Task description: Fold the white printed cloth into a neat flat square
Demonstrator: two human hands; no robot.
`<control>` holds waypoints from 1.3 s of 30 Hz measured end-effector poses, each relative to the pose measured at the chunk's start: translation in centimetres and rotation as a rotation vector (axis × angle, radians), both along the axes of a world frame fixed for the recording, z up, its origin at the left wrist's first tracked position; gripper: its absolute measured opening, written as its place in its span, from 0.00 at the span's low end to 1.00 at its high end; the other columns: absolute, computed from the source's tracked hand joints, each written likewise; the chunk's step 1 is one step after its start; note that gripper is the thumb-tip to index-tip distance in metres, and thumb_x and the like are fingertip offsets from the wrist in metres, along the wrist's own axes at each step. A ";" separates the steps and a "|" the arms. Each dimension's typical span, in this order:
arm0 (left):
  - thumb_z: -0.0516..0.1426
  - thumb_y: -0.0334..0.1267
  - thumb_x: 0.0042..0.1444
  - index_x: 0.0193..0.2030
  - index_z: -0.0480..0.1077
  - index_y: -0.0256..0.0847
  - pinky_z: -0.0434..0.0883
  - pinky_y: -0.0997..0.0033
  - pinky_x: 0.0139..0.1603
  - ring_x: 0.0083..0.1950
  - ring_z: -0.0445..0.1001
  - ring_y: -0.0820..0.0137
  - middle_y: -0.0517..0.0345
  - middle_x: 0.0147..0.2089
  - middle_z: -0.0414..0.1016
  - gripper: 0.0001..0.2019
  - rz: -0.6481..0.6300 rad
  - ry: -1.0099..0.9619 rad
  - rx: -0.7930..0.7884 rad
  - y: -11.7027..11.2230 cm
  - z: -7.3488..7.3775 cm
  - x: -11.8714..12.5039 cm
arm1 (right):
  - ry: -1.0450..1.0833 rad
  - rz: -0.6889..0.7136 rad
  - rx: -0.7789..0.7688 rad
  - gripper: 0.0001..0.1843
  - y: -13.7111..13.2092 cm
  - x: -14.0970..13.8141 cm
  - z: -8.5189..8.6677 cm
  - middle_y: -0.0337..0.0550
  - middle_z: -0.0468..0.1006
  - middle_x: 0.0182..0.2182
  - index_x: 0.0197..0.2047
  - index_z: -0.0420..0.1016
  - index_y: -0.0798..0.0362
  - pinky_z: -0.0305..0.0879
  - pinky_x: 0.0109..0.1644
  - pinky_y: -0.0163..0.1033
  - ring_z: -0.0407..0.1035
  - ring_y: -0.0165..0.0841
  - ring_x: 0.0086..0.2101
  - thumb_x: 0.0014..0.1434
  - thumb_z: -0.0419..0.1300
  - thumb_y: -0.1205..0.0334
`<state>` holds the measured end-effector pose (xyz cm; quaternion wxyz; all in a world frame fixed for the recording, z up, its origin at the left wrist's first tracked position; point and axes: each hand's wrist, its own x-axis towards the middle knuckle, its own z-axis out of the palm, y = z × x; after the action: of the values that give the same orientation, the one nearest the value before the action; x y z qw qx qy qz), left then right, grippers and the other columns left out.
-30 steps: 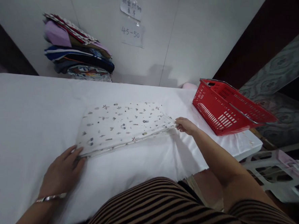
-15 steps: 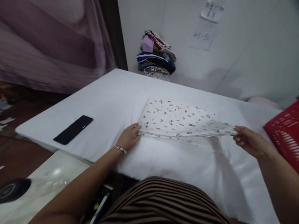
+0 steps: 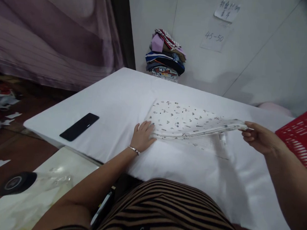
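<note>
A folded white cloth [image 3: 179,120] with small scattered prints lies on the white-covered table in front of me. My left hand [image 3: 142,137] rests flat at its near left corner, fingers spread. At the other end, my right hand [image 3: 257,136] pinches the near right corner between thumb and fingers and holds it raised off the table. The layered near edge slopes up towards that hand. Partly under the lifted edge lies a clear, thin sheet or bag [image 3: 214,148], hard to make out.
A black phone [image 3: 79,126] lies on the table [image 3: 110,95] at left. Folded clothes [image 3: 166,56] are stacked by the wall behind. A red plastic basket [image 3: 301,138] stands at the right. Below left, a dark round object [image 3: 18,183] sits on a lower pale surface.
My right hand has lifted the cloth's right end a little higher. My left hand has gone from gripping the left corner to lying on it with fingers spread.
</note>
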<state>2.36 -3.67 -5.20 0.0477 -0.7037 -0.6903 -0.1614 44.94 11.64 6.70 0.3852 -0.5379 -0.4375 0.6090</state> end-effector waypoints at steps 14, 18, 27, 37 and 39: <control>0.42 0.43 0.62 0.49 0.70 0.36 0.64 0.61 0.55 0.55 0.67 0.62 0.49 0.51 0.72 0.21 -0.143 0.095 -0.027 1.8 0.3 -2.7 | -0.231 -0.082 -0.165 0.07 -3.1 0.8 -2.8 0.36 0.71 0.20 0.35 0.64 0.54 0.53 0.14 0.25 0.62 0.23 0.15 0.53 0.58 0.72; 0.39 0.44 0.63 0.48 0.69 0.35 0.66 0.62 0.53 0.53 0.68 0.63 0.50 0.50 0.73 0.23 -0.076 0.115 -0.025 1.9 0.7 -2.6 | -0.110 -0.099 -0.009 0.10 -3.3 0.9 -3.1 0.33 0.71 0.20 0.39 0.64 0.52 0.57 0.17 0.25 0.66 0.23 0.18 0.53 0.60 0.70; 0.39 0.43 0.61 0.47 0.70 0.31 0.64 0.58 0.57 0.53 0.67 0.60 0.45 0.49 0.73 0.24 -0.144 0.097 -0.005 2.3 -0.5 -3.1 | -0.384 -0.084 -0.275 0.11 -4.7 1.6 -8.2 0.38 0.72 0.17 0.37 0.64 0.56 0.69 0.21 0.32 0.70 0.30 0.18 0.52 0.63 0.70; 0.44 0.50 0.57 0.53 0.67 0.33 0.64 0.58 0.57 0.56 0.64 0.59 0.46 0.54 0.69 0.26 -0.238 0.086 0.008 1.9 -0.9 -4.1 | -0.740 0.048 -0.377 0.10 -3.8 0.7 -7.8 0.42 0.72 0.15 0.28 0.70 0.60 0.70 0.23 0.35 0.70 0.32 0.18 0.48 0.66 0.63; 0.45 0.45 0.57 0.55 0.66 0.33 0.64 0.59 0.58 0.57 0.64 0.59 0.46 0.55 0.68 0.24 -0.230 0.090 0.017 1.7 -0.9 -4.2 | -0.812 0.042 -0.389 0.10 -3.7 0.3 -7.8 0.40 0.71 0.15 0.25 0.70 0.59 0.68 0.22 0.34 0.68 0.31 0.17 0.46 0.66 0.63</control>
<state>-1.89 -1.99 -6.09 0.0657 -0.7842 -0.6010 -0.1399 45.27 7.89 -1.13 0.0614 -0.7868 -0.4413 0.4271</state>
